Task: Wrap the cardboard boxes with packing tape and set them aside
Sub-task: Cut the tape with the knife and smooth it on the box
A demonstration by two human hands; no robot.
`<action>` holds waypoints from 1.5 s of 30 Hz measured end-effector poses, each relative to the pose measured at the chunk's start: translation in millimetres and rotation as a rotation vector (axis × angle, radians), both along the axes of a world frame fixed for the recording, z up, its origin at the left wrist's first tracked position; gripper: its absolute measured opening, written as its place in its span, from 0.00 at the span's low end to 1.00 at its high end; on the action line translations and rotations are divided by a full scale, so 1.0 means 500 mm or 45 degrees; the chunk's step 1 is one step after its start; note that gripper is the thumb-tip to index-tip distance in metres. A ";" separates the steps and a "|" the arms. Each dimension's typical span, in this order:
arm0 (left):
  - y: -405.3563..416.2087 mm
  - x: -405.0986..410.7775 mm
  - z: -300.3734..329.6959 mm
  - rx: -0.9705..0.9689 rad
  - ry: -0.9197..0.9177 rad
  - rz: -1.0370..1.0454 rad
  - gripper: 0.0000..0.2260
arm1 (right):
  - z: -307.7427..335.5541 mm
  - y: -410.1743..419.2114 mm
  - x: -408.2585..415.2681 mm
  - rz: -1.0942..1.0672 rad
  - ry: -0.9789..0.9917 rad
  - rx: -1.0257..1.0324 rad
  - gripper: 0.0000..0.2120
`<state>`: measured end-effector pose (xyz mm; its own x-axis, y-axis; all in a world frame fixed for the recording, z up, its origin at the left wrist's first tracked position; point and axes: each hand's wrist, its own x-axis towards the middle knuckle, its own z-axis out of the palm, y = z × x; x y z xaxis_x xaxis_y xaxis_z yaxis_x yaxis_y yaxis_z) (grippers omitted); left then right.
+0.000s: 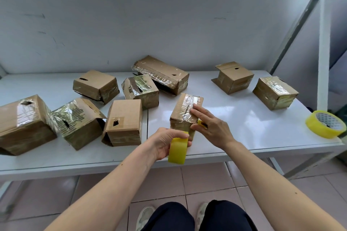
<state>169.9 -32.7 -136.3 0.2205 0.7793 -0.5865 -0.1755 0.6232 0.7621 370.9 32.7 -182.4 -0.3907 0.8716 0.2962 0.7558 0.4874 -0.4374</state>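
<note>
A small cardboard box (185, 108) with clear tape across its top lies near the front edge of the white table (234, 118). My right hand (211, 125) rests on the box's near right corner, fingers straight over the top and thumb against the front face. A small yellow thing shows under this hand; what it is cannot be told. My left hand (167, 141) grips a yellow roll of packing tape (178, 151) just in front of the box, at the table's edge.
Several more cardboard boxes, some taped, are scattered on the left half (122, 122) and at the back (161, 74). Two boxes sit at the right (275, 93). A second yellow tape roll (325, 124) lies near the table's right front corner. A white wall stands behind.
</note>
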 end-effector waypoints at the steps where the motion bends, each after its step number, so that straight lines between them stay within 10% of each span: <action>1: -0.002 0.000 0.003 0.011 -0.046 0.002 0.16 | -0.001 0.006 0.002 0.010 -0.021 0.052 0.29; 15: 0.047 0.024 0.057 0.158 0.023 -0.040 0.07 | 0.086 0.140 0.008 -0.155 0.323 -0.255 0.26; 19: 0.072 0.038 0.037 0.095 0.116 -0.038 0.08 | 0.101 0.161 0.007 -0.165 0.361 -0.327 0.42; 31: 0.135 0.056 0.010 0.203 0.099 0.161 0.04 | 0.131 0.197 -0.003 -0.262 0.538 -0.450 0.19; 45: 0.091 0.056 0.032 0.228 -0.054 0.435 0.15 | 0.130 0.182 -0.065 -0.413 0.478 -0.538 0.21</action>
